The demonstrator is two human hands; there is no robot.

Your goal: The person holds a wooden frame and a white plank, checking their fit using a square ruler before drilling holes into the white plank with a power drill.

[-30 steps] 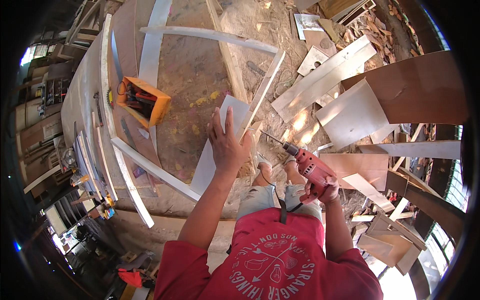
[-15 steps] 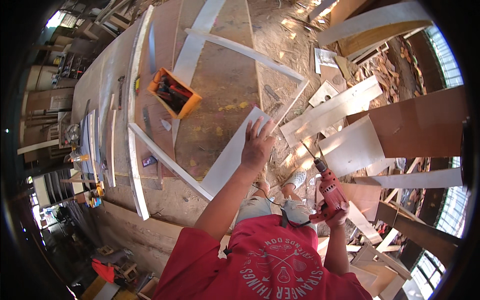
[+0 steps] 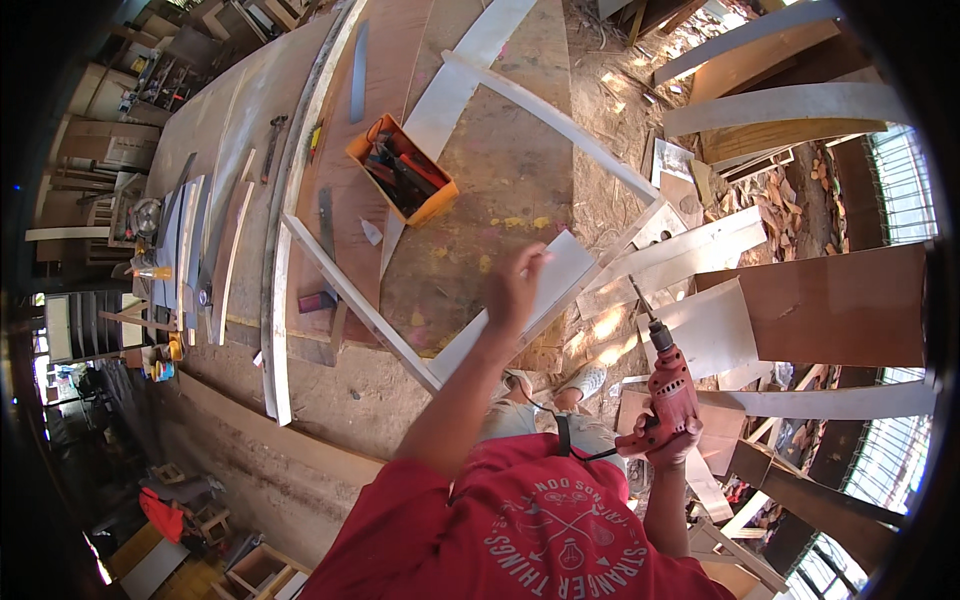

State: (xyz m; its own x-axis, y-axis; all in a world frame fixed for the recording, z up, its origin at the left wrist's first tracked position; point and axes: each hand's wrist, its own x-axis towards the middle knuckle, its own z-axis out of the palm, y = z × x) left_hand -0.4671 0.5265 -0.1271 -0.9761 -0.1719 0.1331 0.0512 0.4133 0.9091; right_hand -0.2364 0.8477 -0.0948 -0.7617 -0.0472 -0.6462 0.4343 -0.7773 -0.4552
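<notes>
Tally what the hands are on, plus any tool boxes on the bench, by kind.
Red power drill, held in the right hand: 1
White board, under the left hand: 1
Orange tool box: 1
Total: 3

Daylight scene, bright overall, light comes in from my right through the barred windows, which are blown out white. Sun patches glare on the pale boards and sawdust floor near my feet. Left side with the shelves is dim, shadowy. Heavy fisheye: straight planks bend toward the rim, black vignette at all corners. Centre is sharp enough; my left hand is slightly soft, my red drill crisp. Far edges smeared, detail lost.
</notes>
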